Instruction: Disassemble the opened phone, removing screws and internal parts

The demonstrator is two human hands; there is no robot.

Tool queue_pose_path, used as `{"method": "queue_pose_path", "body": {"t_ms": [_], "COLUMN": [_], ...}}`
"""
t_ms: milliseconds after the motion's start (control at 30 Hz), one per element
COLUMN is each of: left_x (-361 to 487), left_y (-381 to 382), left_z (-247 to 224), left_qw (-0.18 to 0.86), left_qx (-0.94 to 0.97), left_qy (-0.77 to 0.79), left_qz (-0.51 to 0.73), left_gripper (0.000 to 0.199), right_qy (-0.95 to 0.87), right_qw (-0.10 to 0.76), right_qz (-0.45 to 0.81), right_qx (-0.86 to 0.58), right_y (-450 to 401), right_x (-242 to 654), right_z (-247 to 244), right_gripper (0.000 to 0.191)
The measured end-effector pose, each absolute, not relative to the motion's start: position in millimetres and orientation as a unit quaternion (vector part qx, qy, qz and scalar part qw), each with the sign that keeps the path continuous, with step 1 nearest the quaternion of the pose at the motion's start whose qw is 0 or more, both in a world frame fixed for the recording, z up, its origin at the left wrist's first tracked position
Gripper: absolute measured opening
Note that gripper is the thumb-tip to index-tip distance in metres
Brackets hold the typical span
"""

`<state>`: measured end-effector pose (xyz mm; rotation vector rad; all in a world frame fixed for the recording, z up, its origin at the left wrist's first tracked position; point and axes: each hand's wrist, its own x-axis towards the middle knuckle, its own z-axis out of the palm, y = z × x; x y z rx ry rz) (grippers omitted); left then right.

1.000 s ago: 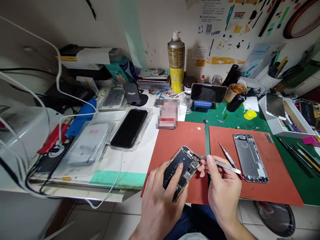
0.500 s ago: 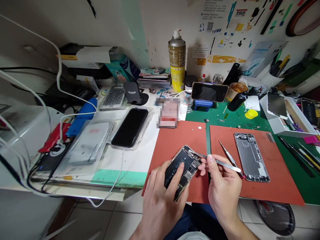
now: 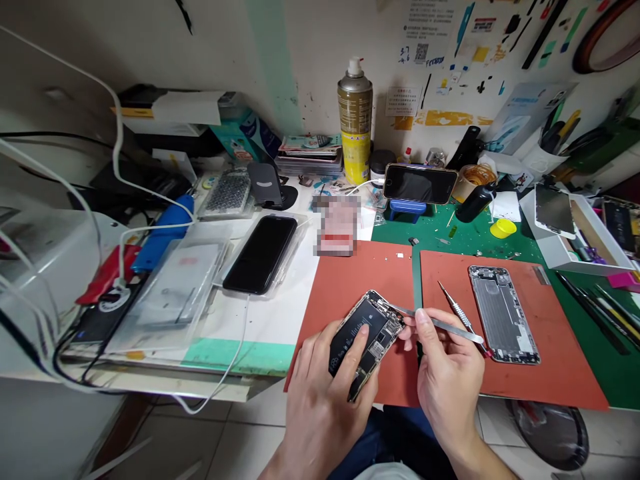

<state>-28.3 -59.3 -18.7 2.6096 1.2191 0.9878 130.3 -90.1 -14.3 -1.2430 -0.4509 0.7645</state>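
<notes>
My left hand (image 3: 323, 393) is closed around an opened smartphone (image 3: 346, 353), tilted on the red-brown mat, its battery and circuit board exposed. The index finger lies across the battery. My right hand (image 3: 447, 367) pinches metal tweezers (image 3: 453, 327), their tips at the phone's upper right end. Behind that hand is a slim silver tool with a knurled handle (image 3: 459, 311); I cannot tell whether it rests on the mat or against the fingers. To the right lies a bare silver phone housing (image 3: 504, 317) with its inside facing up.
Red-brown mats (image 3: 360, 267) cover part of a green work mat (image 3: 395, 235). A black phone (image 3: 260, 255) lies at left, its cable hanging over the edge. Behind stand a spray can (image 3: 355, 127) and a phone on a blue stand (image 3: 420, 183). A white tray (image 3: 585, 257) holds parts.
The tweezer tips have shifted very slightly at the phone's upper end. Both hands keep nearly the same place and grip; the view has moved a little.
</notes>
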Motion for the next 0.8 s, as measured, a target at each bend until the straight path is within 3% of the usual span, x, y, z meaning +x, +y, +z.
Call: {"method": "queue_pose_path", "body": {"t_ms": [800], "left_x": [-27.0], "left_y": [-58.2], "left_z": [-15.7], "left_qw": [0.047], "left_qx": [0.86], "left_qy": [0.408], "left_qz": [0.303], "left_gripper": [0.054], "right_qy": [-0.217], "right_qw": [0.718], "right_qz": [0.329], "right_qx": [-0.574], "right_y": [-85.7], "right_x": [129.4], "right_z": [-14.3], "right_gripper": [0.017]}}
